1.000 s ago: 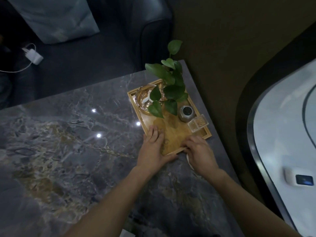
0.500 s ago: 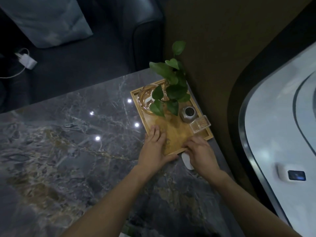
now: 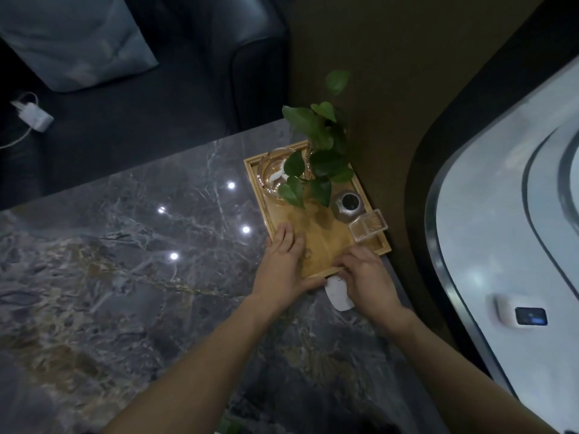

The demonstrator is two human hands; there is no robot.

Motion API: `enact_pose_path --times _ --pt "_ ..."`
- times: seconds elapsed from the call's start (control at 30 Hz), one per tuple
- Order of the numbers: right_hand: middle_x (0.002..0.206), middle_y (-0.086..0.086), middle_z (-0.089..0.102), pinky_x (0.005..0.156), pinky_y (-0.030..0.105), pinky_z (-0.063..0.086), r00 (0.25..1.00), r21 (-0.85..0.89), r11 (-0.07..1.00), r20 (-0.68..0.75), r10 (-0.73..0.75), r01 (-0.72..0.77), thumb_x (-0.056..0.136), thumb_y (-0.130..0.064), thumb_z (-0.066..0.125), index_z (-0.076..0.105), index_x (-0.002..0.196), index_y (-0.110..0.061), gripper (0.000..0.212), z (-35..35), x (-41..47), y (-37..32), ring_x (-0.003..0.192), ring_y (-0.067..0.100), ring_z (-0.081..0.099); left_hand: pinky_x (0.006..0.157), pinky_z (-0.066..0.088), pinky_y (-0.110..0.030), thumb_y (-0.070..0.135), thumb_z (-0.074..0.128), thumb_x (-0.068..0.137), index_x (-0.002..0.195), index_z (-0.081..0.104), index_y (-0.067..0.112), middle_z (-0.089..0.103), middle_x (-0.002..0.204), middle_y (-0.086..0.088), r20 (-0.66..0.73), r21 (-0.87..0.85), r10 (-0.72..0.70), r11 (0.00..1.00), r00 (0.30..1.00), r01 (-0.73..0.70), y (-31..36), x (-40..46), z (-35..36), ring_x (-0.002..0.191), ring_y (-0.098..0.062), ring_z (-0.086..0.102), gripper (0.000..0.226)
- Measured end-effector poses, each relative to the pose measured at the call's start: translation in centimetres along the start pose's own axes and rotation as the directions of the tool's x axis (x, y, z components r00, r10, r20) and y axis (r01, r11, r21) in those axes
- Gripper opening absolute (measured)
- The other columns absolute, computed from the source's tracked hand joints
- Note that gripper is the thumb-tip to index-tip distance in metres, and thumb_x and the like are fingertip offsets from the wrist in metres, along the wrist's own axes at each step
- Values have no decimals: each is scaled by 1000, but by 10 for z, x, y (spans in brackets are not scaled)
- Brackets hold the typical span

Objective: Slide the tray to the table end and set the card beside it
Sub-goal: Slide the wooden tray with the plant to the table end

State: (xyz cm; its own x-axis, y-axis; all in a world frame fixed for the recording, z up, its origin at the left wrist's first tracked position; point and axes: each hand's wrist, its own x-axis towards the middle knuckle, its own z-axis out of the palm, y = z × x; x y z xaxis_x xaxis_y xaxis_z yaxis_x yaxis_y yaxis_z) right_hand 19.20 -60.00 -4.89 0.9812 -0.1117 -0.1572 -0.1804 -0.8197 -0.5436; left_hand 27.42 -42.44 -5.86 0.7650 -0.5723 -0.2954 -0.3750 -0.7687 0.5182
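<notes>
Left hand (image 3: 283, 264) laid flat, palm down, fingers together on the near left corner of the wooden tray (image 3: 326, 242), thumb hooked along the near rim; grip open, pressing rather than clasping. Right hand (image 3: 365, 274) curled over the near rim just to the right, fingertips on the tray floor, palm covering part of a white card (image 3: 336, 292); grip on the card cannot be told. Both forearms reaching in from below, converging toward the tray.

One tray, at the far right corner of the marbled bench (image 3: 125, 277), its right edge at the bench edge. One card, flat on the bench, touching the tray's near rim, between the two hands. Beyond the fingertips, on the tray: one glass dish (image 3: 272, 180), one leafy plant (image 3: 319, 158), one small metal jar (image 3: 347, 205), one clear box (image 3: 368, 227).
</notes>
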Motion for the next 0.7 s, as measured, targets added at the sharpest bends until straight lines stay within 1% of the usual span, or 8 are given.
enact_pose_path --times 0.07,0.1,0.2,0.33,0.43,0.6,0.7 --pt "95 3 64 84 40 50 1000 9 1000 -5 9 -9 78 1 69 72 95 -12 22 1 -1 0 96 24 57 123 0 -46 76 63 71 154 21 15 5 165 -12 -12 1 -6 1000 1000 6 1 0 1 152 -22 -5 111" --pt "95 3 64 84 40 50 1000 12 1000 -11 14 -14 78 1 69 72 96 -12 22 1 -1 0 96 24 57 121 -5 -42 76 62 72 154 20 14 5 165 -12 -17 9 -9 1000 1000 9 2 0 1 152 -22 -5 111" --pt "97 3 62 83 40 50 999 1 1000 -28 20 -20 83 -3 67 71 98 -13 19 2 -6 -1 96 25 56 117 -8 -38 79 56 74 155 16 16 2 165 -11 -43 62 0 998 999 2 4 -3 1 152 -21 -5 110" --pt "101 3 61 80 38 51 999 -25 999 -43 22 -23 88 -10 64 69 102 -14 16 2 -13 -4 97 23 54 119 -7 -37 76 55 77 155 15 17 1 166 -9 -54 44 -23 999 998 25 9 -8 4 152 -20 -6 107" --pt "100 2 61 79 40 52 999 -24 999 -46 29 -30 88 -10 64 69 103 -15 17 1 -14 -4 97 23 54 120 -4 -37 73 58 78 155 15 16 0 166 -8 -54 27 -40 999 998 42 12 -8 4 152 -20 -6 105" --pt "109 4 60 86 42 51 999 -52 998 -16 37 -38 87 -9 59 66 110 -15 24 0 -19 -4 104 25 54 122 -1 -40 70 57 81 155 14 14 1 165 -11 -24 21 -45 999 999 45 15 -10 4 152 -23 -5 103" --pt "119 7 58 94 41 48 999 -77 997 9 33 -32 86 -11 60 62 118 -13 32 -3 -27 -11 112 27 52 123 4 -43 67 53 86 153 22 16 10 165 -9 -20 25 2 1000 1000 -2 12 -25 3 152 -23 2 90"
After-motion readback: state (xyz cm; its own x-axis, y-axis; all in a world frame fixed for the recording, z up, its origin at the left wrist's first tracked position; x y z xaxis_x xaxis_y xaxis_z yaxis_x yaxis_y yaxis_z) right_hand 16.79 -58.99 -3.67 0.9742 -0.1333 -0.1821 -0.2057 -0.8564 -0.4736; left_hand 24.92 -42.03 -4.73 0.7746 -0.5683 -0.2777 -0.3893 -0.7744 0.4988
